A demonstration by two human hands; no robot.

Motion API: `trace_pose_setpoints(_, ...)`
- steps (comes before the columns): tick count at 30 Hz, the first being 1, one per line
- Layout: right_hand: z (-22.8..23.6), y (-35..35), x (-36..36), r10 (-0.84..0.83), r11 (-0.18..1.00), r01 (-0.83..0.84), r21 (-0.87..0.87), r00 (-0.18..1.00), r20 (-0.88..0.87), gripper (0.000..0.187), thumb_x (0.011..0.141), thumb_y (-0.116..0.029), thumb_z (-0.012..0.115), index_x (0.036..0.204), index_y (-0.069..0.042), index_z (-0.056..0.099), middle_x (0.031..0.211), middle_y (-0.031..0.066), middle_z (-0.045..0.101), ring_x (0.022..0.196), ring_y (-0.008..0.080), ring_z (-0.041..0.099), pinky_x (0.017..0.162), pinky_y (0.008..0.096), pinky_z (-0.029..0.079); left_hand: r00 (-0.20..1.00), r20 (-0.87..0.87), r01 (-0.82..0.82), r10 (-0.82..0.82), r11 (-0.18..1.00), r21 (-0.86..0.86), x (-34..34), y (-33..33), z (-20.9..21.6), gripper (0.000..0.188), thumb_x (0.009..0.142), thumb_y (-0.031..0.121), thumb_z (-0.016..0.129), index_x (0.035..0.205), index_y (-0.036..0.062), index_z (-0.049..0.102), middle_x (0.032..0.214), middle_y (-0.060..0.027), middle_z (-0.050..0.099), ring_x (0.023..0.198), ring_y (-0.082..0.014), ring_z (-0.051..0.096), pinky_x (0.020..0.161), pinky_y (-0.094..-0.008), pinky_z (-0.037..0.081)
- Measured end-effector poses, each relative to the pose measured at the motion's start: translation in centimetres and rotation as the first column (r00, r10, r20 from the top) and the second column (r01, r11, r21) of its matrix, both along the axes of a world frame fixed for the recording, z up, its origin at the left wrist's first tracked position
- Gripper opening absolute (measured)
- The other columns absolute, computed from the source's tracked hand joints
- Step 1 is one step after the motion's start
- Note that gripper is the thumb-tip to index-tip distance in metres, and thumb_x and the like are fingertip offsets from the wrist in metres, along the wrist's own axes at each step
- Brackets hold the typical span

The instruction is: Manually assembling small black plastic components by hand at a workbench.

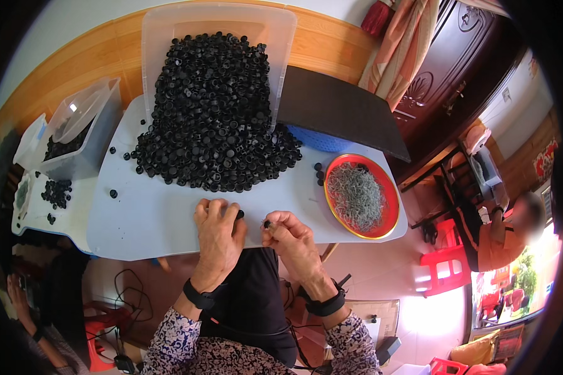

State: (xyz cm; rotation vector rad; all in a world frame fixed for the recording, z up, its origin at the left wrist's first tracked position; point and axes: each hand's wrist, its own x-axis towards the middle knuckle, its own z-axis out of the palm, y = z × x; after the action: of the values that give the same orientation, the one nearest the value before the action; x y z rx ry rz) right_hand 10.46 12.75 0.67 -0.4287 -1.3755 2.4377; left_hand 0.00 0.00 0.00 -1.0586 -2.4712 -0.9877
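In our right hand, one small black cap sits at ten o'clock from the middle of the hand, at the tips of the thumb and the forefinger. These two tips grasp it in a narrow pinch, with only the cap between them, and the other fingers are folded inward.

At one o'clock from the middle of our left hand, we see a second black cap, in the small gap between the thumb and the forefinger. This hand is half curled, with its back toward us; we cannot tell whether it grips this cap or only touches it.

Both hands are at the near edge of the pale table. At twelve o'clock from the left hand lies the large heap of black caps, which spills out of a translucent bin. At two o'clock from the right hand we find a red bowl with thin grey pieces; a few loose caps lie just beside its rim. At ten o'clock from the left hand stands a translucent box.
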Motion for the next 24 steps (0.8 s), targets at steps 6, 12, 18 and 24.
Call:
trace_pose_setpoints(6, 0.6, 0.9, -0.1, 0.031, 0.991, -0.038, -0.13, 0.998, -0.054, 0.014, 0.094, -0.01, 0.059, 0.106, -0.004, 0.062, 0.088, 0.0027, 0.06, 0.078, 0.0114, 0.056, 0.077, 0.0282, 0.047, 0.946, 0.161, 0.225, -0.281, 0.927, 0.299, 1.3, 0.0, 1.2, 0.025, 0.077, 0.0, 0.064, 0.101, -0.0009, 0.056, 0.087, -0.0167, 0.06, 0.08, -0.0322, 0.059, 0.067, -0.0389, 0.05)
trace_pose_setpoints(12, 1.8, 1.0, 0.5, 0.097, 0.983, -0.101, -0.156, 0.995, -0.037, 0.015, 0.095, -0.01, 0.057, 0.107, -0.003, 0.061, 0.087, 0.003, 0.059, 0.079, 0.012, 0.055, 0.077, 0.0287, 0.047, 0.9, 0.271, 0.223, -0.341, 0.896, 0.384, 2.2, -0.2, 1.9, 0.027, 0.08, -0.002, 0.062, 0.106, -0.0009, 0.056, 0.088, -0.0182, 0.062, 0.075, -0.0295, 0.064, 0.06, -0.0364, 0.053)
trace_pose_setpoints(18, 2.0, 0.7, 0.9, 0.111, 0.986, -0.114, -0.119, 0.993, -0.038, 0.016, 0.094, -0.008, 0.056, 0.108, -0.003, 0.061, 0.086, 0.0023, 0.058, 0.079, 0.0116, 0.054, 0.076, 0.0284, 0.047, 0.815, 0.36, 0.239, -0.454, 0.829, 0.506, 2.4, -0.3, 1.7, 0.03, 0.079, -0.003, 0.063, 0.108, -0.0002, 0.058, 0.088, -0.0144, 0.065, 0.077, -0.0229, 0.066, 0.068, -0.031, 0.053)
trace_pose_setpoints(24, 2.6, 0.0, 1.2, 0.081, 0.993, -0.08, -0.091, 0.997, 0.002, 0.017, 0.093, -0.008, 0.059, 0.108, -0.002, 0.061, 0.086, 0.0009, 0.058, 0.079, 0.0098, 0.053, 0.075, 0.0261, 0.046, 0.775, 0.398, 0.227, -0.492, 0.803, 0.551, 2.5, -0.5, 1.4, 0.032, 0.079, -0.005, 0.063, 0.11, 0.0002, 0.058, 0.089, -0.012, 0.066, 0.074, -0.0187, 0.064, 0.068, -0.029, 0.051)
